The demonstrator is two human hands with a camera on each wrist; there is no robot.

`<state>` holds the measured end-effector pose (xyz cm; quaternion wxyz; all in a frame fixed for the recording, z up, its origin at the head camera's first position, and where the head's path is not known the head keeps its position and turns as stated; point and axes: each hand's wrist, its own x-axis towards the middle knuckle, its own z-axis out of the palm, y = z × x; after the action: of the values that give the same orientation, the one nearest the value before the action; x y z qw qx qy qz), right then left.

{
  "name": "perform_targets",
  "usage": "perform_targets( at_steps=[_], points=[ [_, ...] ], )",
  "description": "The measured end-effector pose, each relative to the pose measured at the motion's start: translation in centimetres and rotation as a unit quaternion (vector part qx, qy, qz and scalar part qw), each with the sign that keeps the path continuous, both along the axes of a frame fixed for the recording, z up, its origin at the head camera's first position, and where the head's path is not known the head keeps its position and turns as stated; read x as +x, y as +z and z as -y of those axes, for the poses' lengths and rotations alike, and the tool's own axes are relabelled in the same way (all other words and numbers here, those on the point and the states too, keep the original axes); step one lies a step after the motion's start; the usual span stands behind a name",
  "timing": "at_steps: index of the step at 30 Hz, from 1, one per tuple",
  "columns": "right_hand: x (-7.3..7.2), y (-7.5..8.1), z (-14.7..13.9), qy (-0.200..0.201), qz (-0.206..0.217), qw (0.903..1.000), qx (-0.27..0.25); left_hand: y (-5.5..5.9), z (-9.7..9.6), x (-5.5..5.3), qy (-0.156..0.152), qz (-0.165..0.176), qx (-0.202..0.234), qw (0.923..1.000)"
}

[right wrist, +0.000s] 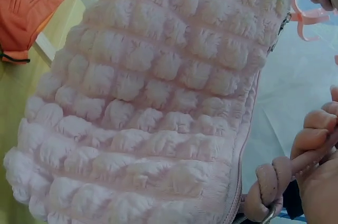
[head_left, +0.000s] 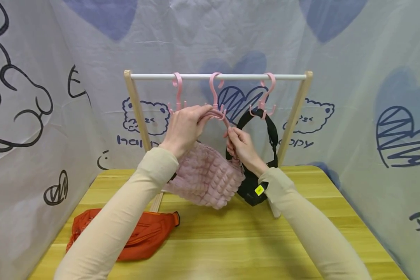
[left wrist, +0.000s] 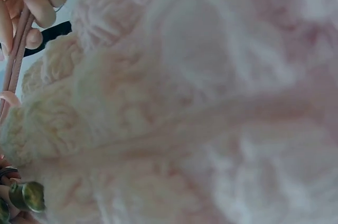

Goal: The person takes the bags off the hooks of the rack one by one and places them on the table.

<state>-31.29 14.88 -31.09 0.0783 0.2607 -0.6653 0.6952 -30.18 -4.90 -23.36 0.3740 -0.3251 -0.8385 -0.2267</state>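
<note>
Pink puffed bag (head_left: 210, 175), one: centre of the scene, tilted, clear of the worktop (head_left: 213, 241), overlapping the black bag from the near side. Its strap (head_left: 226, 119): raised to the middle hook (head_left: 214, 91), where it appeared to lie in a prong; whether the hook bore any weight could not be told. Left hand (head_left: 182, 126): thumb and fingers closed in a pinch on the strap, just left of that prong. Right hand (head_left: 244, 146): fingers curled round the strap lower down on the right, near its knot (right wrist: 281, 176). Black bag (head_left: 248, 188), one: done, by the look of it, its loop on the right hook (head_left: 268, 93). Orange bag (head_left: 150, 237), one: left near part of the worktop, partly behind the left sleeve (head_left: 122, 217), unhung. Left hook (head_left: 179, 91): on the rail (head_left: 238, 77), no bag seen on it. Outstanding, as judged: release of the pink puffed bag, and the orange bag entire.
</note>
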Motion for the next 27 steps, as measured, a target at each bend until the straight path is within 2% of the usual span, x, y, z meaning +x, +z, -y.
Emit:
perform_targets(
  at_steps=[3,9,15,27],
  points=[
    [0.0,0.0,0.1,0.012,0.007,0.9997,-0.018,-0.1,0.1,0.0,0.004,-0.008,-0.002,1.0],
    [0.0,0.3,0.3,-0.008,0.012,0.9987,-0.048,-0.3,0.2,0.0,0.01,-0.008,-0.002,0.9999],
    [0.1,0.7,0.4,-0.017,0.011,0.9991,-0.039,-0.5,0.3,-0.1,0.01,-0.01,0.005,0.9999],
    [0.1,1.6,0.5,-0.031,0.014,0.9986,-0.041,-0.4,0.6,-0.1,0.011,0.031,0.016,0.9993]
  ],
)
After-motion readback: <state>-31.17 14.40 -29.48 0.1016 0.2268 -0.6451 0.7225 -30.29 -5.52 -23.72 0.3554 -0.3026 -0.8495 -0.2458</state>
